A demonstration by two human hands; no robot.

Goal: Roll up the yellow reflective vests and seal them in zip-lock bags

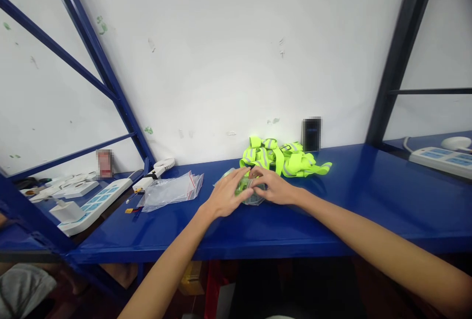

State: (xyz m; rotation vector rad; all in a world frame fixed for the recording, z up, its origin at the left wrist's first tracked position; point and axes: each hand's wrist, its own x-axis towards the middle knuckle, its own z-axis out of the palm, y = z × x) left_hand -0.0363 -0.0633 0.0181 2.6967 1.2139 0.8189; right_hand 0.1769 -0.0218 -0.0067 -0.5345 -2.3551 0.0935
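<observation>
A clear plastic bag (255, 200) lies on the blue table with something yellow-green showing through it. Over its left side is my left hand (227, 192), fingers stretched forward and thumb bent in, gripping the bag. My right hand (273, 186) pinches the bag from the other side with curled fingers. Both thumbs come close together above it, and the fingers hide part of the bag. Just behind the hands, neon yellow reflective straps (285, 158) with grey stripes lie in a loose heap.
To the left lie flat zip bags (171, 192), a white handheld fan (164, 165) and a small wired connector (130, 210). A dark blurred device (311, 134) leans on the wall. Power strips (99, 207) flank the blue table (368, 196), beyond metal frame posts. Someone's grey clothing (24, 289) shows lower left.
</observation>
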